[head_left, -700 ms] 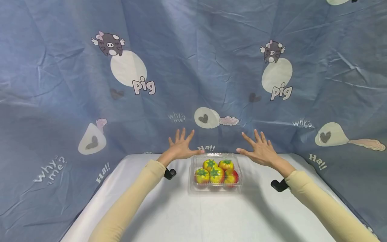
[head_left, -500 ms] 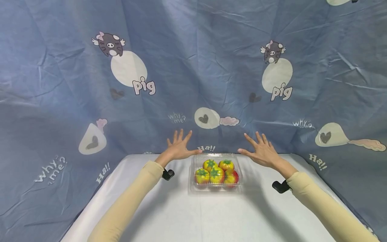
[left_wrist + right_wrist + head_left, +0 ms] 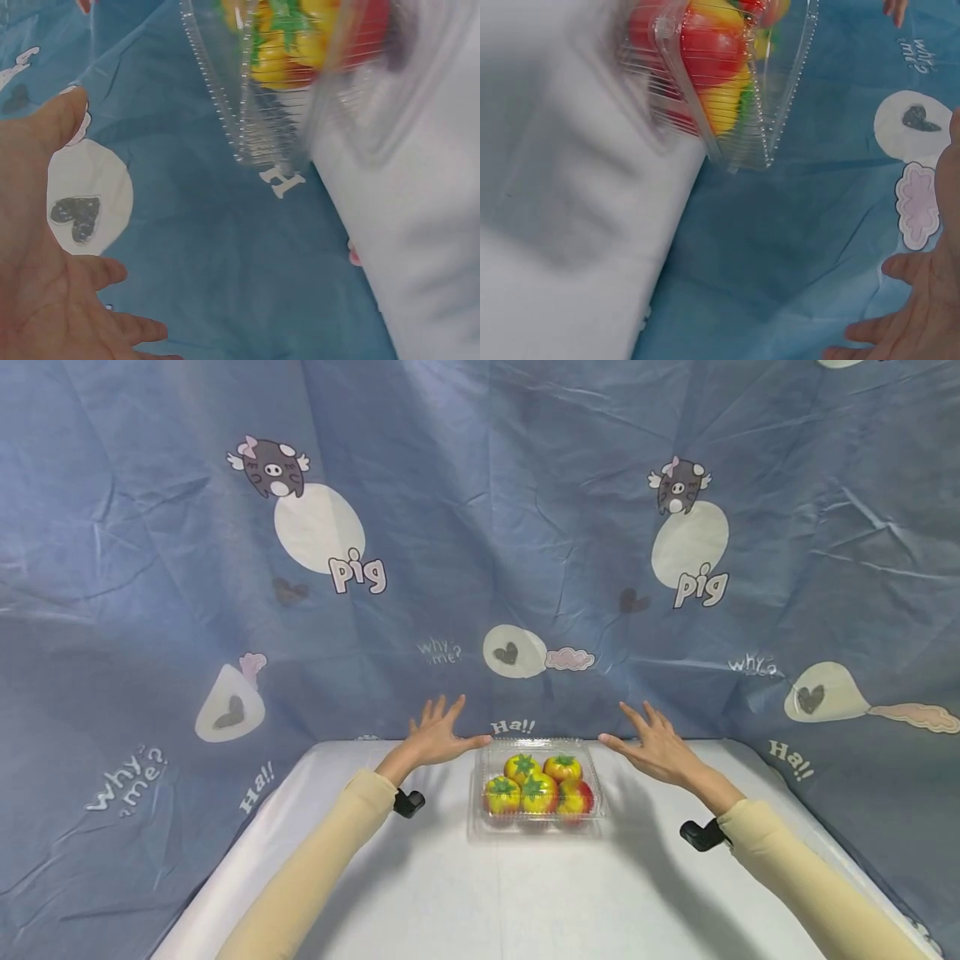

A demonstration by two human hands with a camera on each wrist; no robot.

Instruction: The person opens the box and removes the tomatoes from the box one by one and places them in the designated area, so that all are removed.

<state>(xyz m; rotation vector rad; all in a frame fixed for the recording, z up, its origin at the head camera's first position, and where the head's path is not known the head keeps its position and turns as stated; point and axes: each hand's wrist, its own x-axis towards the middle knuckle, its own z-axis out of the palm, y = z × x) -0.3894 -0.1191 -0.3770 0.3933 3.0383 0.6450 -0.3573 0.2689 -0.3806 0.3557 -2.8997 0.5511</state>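
clear plastic box [image 3: 588, 770] on the white tabletop [image 3: 536, 893], close to the far edge, about midway between the far left and far right corners. ridged walls, beaded rim. inside, round fruit [image 3: 538, 792]: five made out from above, yellow running to red, green leafy tops on most; real or toy, cannot tell.

left hand [image 3: 435, 742]: raised near the tabletop's far edge, left of the box. fingers spread, thumb pointing inward near the box's far left corner. grip released, nothing in it; left wrist view shows a gap between thumb and plastic.

right hand [image 3: 660, 756]: raised likewise, right of the box, toward the far right corner of the tabletop. fingers apart, thumb pointing inward. grip released, nothing held; right wrist view also shows it apart from the plastic.

both forearms in pale yellow sleeves [image 3: 315, 860], reaching in over the tabletop's left and right parts. black device [image 3: 702, 835] below the right wrist, a similar one below the left. blue curtain [image 3: 450, 527] behind the far edge, creased, printed with pigs, hearts and lettering.
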